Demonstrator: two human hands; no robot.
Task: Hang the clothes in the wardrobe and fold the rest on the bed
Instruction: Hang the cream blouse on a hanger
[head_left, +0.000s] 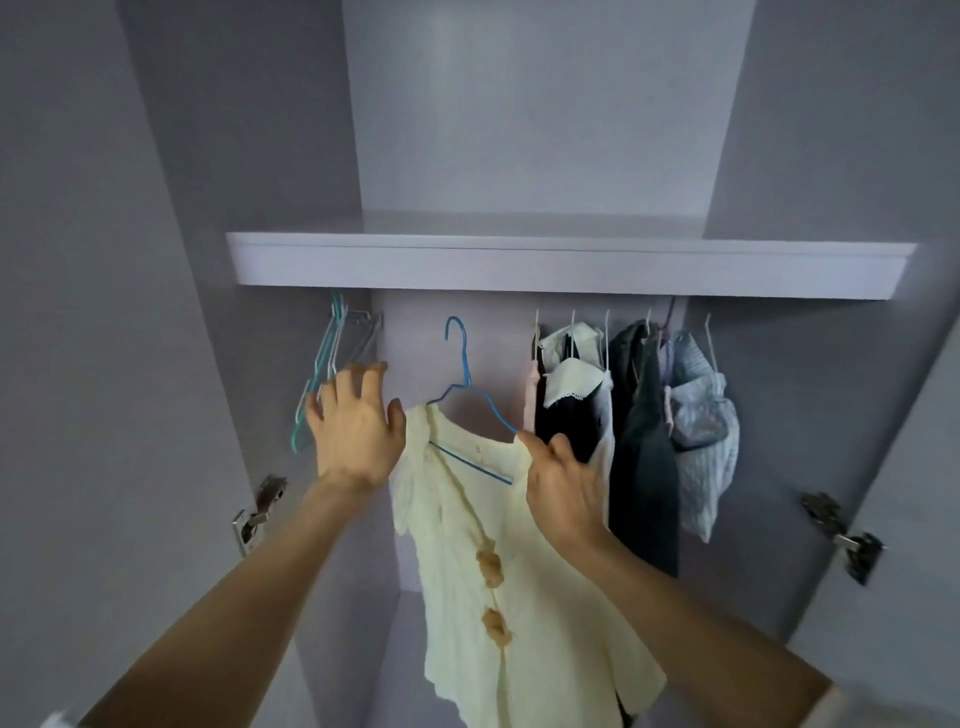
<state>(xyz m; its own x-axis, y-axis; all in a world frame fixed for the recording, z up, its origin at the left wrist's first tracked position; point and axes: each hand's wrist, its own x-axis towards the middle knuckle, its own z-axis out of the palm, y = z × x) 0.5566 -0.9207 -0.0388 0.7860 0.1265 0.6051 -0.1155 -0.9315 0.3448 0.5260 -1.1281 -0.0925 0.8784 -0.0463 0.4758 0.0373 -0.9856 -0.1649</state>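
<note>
A pale yellow blouse (483, 587) with tan fabric flowers down its front hangs on a blue wire hanger (460, 364) in the middle of the wardrobe. The hanger's hook points up below the shelf; the rail is hidden. My right hand (563, 483) pinches the blouse's right shoulder at the end of the hanger. My left hand (356, 421) is raised just left of the blouse's other shoulder, fingers spread and holding nothing, in front of several bare hangers (332, 358).
A white shelf (561, 262) spans the wardrobe above the hangers. Several hung garments (644, 415) fill the right side: white, dark and striped blue. Both doors stand open, with metal hinges at left (257, 512) and right (844, 538).
</note>
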